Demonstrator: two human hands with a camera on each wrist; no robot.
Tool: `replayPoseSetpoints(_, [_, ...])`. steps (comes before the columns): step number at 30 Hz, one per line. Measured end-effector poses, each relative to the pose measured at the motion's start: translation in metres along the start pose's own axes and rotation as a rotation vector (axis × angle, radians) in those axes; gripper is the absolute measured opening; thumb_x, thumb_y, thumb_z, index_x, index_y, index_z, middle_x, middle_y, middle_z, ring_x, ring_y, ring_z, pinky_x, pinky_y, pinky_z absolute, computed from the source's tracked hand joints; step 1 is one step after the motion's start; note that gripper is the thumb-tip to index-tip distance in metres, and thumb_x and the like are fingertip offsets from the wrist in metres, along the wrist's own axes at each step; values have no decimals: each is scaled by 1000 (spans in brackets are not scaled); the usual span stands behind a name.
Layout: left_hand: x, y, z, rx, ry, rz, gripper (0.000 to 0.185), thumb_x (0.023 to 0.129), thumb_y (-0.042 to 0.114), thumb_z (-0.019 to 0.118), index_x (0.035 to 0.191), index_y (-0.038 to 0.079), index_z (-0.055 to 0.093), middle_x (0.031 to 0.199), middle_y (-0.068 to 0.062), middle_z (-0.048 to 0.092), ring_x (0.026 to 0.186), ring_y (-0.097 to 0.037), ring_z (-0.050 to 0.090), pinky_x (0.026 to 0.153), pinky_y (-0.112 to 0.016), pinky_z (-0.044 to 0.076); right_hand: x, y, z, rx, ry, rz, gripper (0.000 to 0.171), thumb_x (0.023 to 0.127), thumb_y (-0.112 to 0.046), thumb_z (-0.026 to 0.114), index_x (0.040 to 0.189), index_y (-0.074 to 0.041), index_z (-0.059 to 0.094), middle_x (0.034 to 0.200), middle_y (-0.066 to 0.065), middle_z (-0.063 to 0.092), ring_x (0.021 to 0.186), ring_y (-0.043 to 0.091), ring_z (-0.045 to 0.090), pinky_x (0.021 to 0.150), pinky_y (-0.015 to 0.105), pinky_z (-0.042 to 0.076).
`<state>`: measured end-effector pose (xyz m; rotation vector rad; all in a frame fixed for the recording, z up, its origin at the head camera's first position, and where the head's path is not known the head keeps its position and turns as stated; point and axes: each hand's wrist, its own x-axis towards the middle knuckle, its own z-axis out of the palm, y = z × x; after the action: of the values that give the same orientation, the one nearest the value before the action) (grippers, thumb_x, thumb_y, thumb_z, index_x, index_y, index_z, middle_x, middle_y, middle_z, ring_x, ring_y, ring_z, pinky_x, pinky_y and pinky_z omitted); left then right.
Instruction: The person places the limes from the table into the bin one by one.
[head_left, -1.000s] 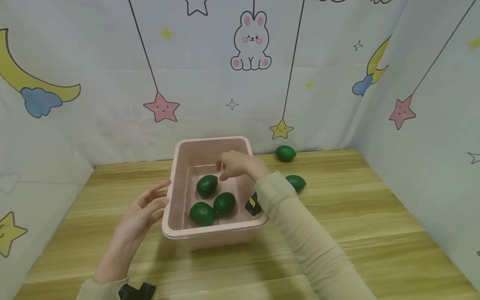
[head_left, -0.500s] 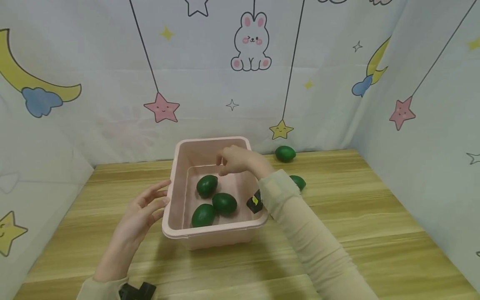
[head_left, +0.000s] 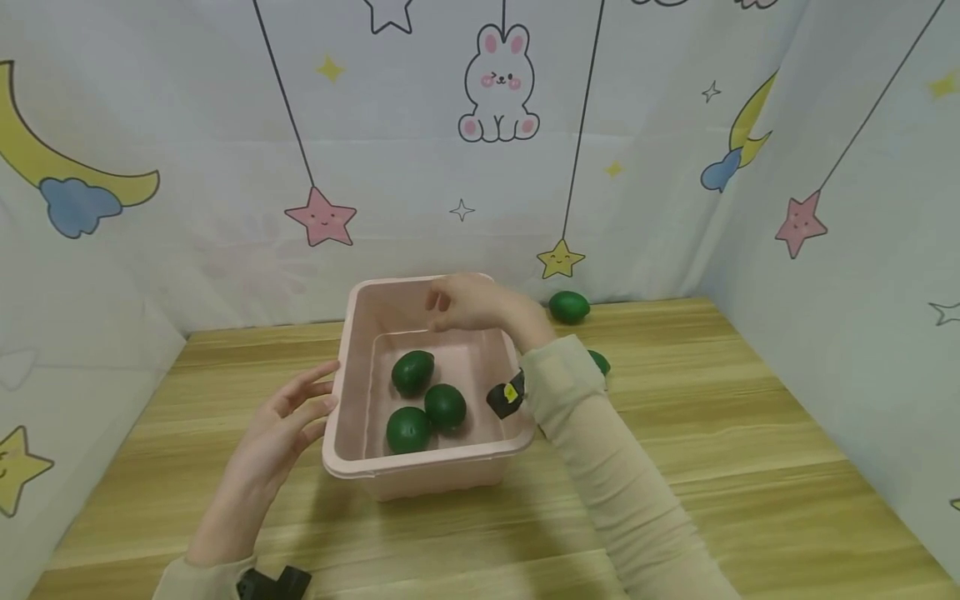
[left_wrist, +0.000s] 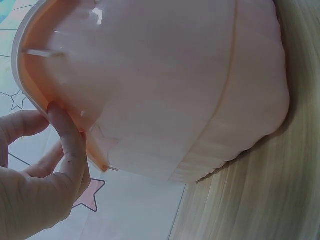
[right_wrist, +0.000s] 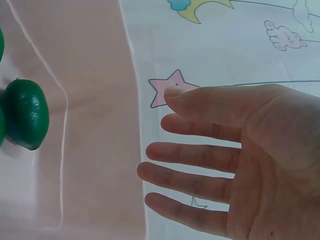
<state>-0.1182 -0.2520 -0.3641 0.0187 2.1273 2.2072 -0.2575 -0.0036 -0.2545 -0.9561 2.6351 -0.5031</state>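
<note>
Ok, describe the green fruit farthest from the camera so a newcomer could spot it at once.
Start at the pink tub on the wooden table. Look beyond its far right corner, to the curtain's foot: the green fruit lies there, alone under the yellow star.

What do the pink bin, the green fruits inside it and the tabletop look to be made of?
Pink bin: apparently thin moulded plastic, smooth and slightly glossy; light glows through its wall in the left wrist view.
Green fruits: probably plastic or foam replicas, with an even dark green and a dull sheen; real fruit cannot be ruled out.
Tabletop: wood-grain surface, streaked and satin; possibly laminate rather than solid wood.
</note>
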Motion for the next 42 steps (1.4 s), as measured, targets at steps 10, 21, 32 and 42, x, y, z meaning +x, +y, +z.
replayPoseSetpoints(10, [1,-1,0,-7,0,8,49,96,14,58,143,15,45,115,6,50,100,-4,57,85,-19,54,-12,-7,-10,38,45,-38,33,92,-21,64,122,-10,59,124,10,60,116,24,57,94,36,51])
replayPoseSetpoints(21, [1,-1,1,-17,6,22,47,96,12,59,141,15,47,114,8,52,101,-2,56,83,-19,54,-28,-15,-23,17,113,-44,34,93,-22,63,124,-11,58,127,8,60,119,23,56,98,36,50])
replayPoseSetpoints(32, [0,-2,0,-11,-7,22,48,96,12,58,142,16,46,116,7,51,101,-4,58,84,-20,54,-46,-13,-26,-14,207,-91,31,93,-22,62,121,-10,60,123,4,63,116,20,58,96,32,50])
replayPoseSetpoints(42, [0,-2,-1,-10,-8,23,47,97,12,56,142,16,45,116,7,50,104,-4,56,85,-20,54,-62,-11,-22,-13,261,-129,29,95,-24,60,120,-11,61,122,2,64,112,18,59,97,33,49])
